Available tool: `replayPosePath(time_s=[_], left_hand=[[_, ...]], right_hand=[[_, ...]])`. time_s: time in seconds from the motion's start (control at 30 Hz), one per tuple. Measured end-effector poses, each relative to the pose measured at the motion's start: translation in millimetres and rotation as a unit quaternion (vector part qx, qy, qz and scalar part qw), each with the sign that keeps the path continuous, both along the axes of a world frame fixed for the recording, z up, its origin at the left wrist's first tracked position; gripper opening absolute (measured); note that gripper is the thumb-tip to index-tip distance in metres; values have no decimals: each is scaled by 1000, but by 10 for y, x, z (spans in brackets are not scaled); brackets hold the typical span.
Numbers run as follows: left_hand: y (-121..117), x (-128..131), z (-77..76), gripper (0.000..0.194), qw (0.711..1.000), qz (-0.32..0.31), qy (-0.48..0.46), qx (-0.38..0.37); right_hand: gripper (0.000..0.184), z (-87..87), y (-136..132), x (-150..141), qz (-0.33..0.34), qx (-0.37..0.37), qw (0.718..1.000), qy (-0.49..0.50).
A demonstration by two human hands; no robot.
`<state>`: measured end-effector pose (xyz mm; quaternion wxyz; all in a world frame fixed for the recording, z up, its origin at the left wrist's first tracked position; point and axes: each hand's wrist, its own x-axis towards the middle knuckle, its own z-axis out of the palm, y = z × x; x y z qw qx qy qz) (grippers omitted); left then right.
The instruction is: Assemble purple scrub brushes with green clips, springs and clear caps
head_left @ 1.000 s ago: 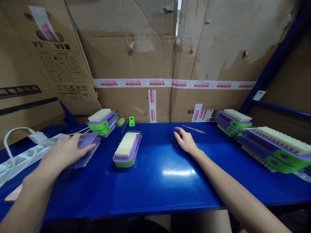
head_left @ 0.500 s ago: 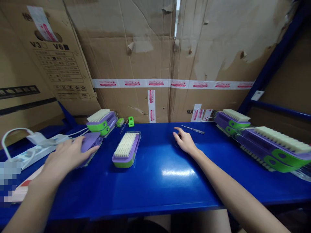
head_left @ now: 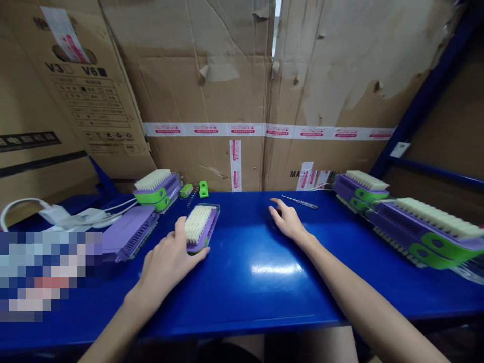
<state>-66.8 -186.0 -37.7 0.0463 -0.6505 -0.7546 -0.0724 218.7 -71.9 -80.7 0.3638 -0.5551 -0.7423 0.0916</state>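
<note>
My left hand (head_left: 166, 259) is around the near end of a purple and green brush (head_left: 200, 224) with cream bristles facing up. Its fingers lie along the brush's left side and the thumb is at the near right corner. The brush rests on the blue table (head_left: 242, 297). My right hand (head_left: 288, 219) rests on the table with nothing in it, thumb and forefinger apart. Just beyond it lies a thin screwdriver (head_left: 302, 202) with a clear handle. Left of the brush, a purple housing (head_left: 130, 229) lies with its flat side up.
Brush units (head_left: 157, 189) stand at the back left, beside a small green bracket (head_left: 203, 189) and a dark spring (head_left: 192, 196). More stacked brush units (head_left: 427, 229) are at the right. A white charger (head_left: 56, 214) with cables sits far left, near a pixelated patch. Cardboard (head_left: 207, 96) walls the back.
My left hand has left the purple housing and moved right to the bristle-up brush. The housing stays on the table at the left. My right hand has hardly moved.
</note>
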Motion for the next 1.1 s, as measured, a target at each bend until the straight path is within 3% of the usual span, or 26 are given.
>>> replayPosePath(time_s=[0.2, 0.3, 0.47, 0.63, 0.77, 0.97, 1.03, 1.1], left_hand=[[22, -221, 71, 83, 992, -34, -10, 119], [35, -334, 123, 71, 976, -119, 36, 181], [48, -405, 75, 60, 917, -272, 150, 250], [-21, -316, 79, 69, 872, -376, 215, 230], [-54, -245, 95, 70, 854, -430, 225, 189], [-9, -335, 22, 67, 856, -429, 207, 200], [-7, -404, 36, 62, 878, -385, 186, 215], [-15, -512, 69, 52, 918, -277, 156, 238]], right_hand=[[39, -13, 17, 3, 0, 3, 1000, 1], [39, -18, 23, 2, 2, 3, 1000, 4], [39, -14, 13, -3, 3, 1, 1000, 11], [40, -6, 5, 0, 1, 1, 1000, 3], [39, 0, 4, 0, -2, -1, 1000, 2], [38, -5, 5, -1, -3, 5, 1000, -6], [38, -9, 9, 1, -4, 6, 1000, -8], [38, -10, 11, 2, -4, 5, 1000, -8]])
